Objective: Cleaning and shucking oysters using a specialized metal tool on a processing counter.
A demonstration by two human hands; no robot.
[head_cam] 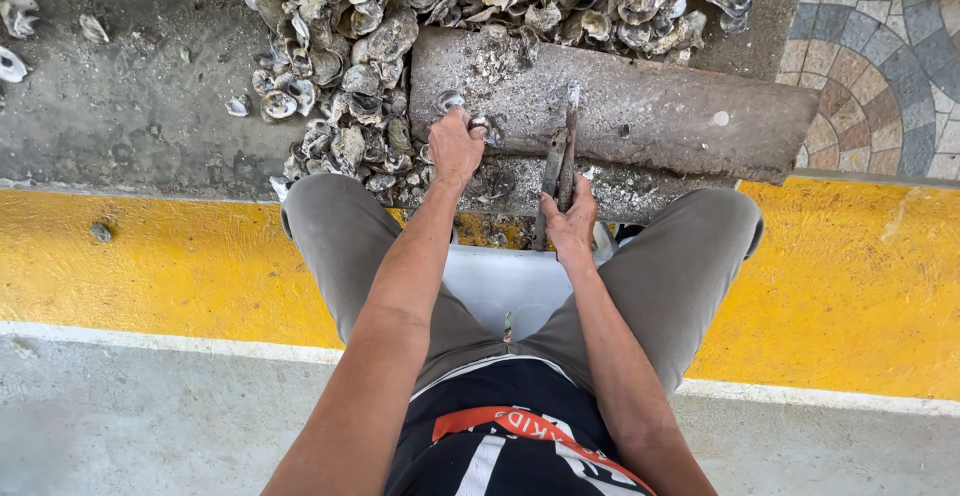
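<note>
I sit on a white seat with my knees apart, facing a thick grey slab. My left hand is closed on an oyster shell at the slab's near left corner. My right hand grips the lower end of two rusty metal tools that lie upright across the slab's front face. A big heap of oyster shells lies left of and behind the slab.
A yellow painted curb runs across below the slab, with grey pavement nearer me. Patterned tiles fill the upper right. A few loose shells lie on the dirty concrete at the upper left.
</note>
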